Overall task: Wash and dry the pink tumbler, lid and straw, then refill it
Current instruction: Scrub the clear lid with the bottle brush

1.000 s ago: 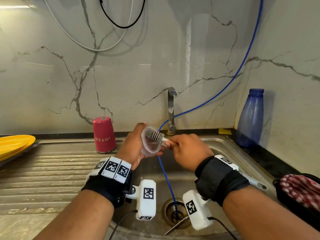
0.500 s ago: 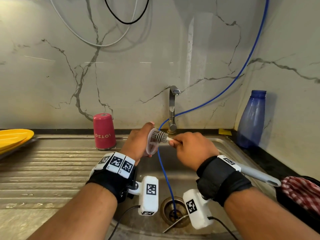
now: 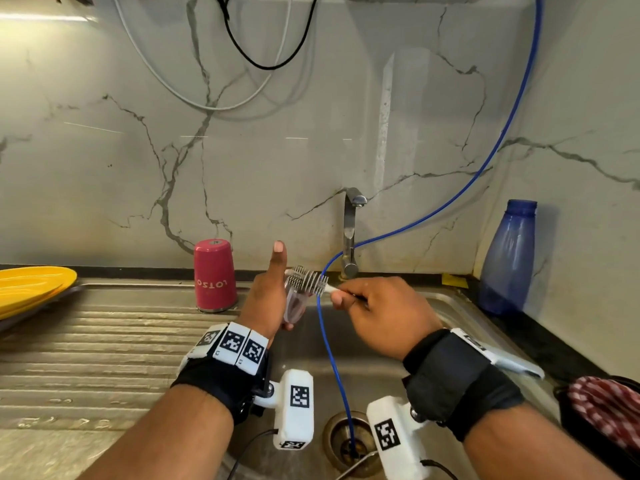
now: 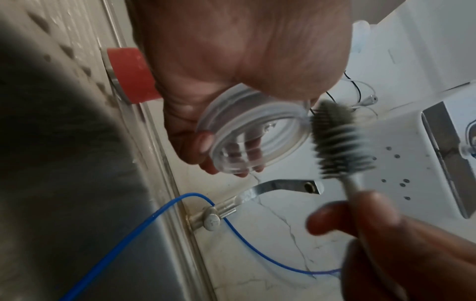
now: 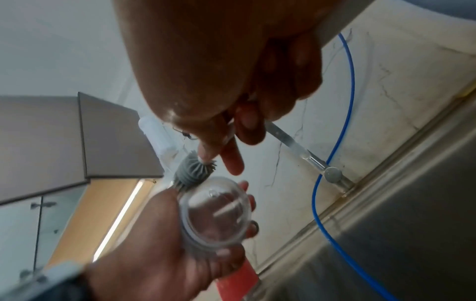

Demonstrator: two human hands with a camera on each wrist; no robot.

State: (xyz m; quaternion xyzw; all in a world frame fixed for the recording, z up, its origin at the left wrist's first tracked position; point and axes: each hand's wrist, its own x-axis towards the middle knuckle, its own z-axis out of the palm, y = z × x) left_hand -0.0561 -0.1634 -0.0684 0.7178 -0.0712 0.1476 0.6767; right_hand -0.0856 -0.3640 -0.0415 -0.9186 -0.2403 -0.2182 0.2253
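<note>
The pink tumbler [image 3: 214, 275] stands upside down on the draining board, left of the sink; its red side also shows in the left wrist view [image 4: 131, 75]. My left hand [image 3: 268, 299] holds the clear lid [image 3: 294, 304] edge-on over the basin, thumb raised; the lid [image 4: 253, 140] is cupped in the fingers [image 5: 213, 218]. My right hand [image 3: 374, 313] grips the handle of a grey bottle brush [image 3: 308, 282], whose bristles [image 4: 337, 140] touch the lid's upper rim. No straw is in view.
The steel tap [image 3: 349, 233] stands behind the hands, a blue hose [image 3: 332, 355] running down into the drain [image 3: 349, 441]. A blue bottle [image 3: 509, 258] stands at the right, yellow plates [image 3: 31, 289] at the left, a checked cloth [image 3: 609, 410] at the right edge.
The left hand has turned the lid from facing me to edge-on and raised its thumb. The brush has come out of the lid's cup and now lies across its top rim.
</note>
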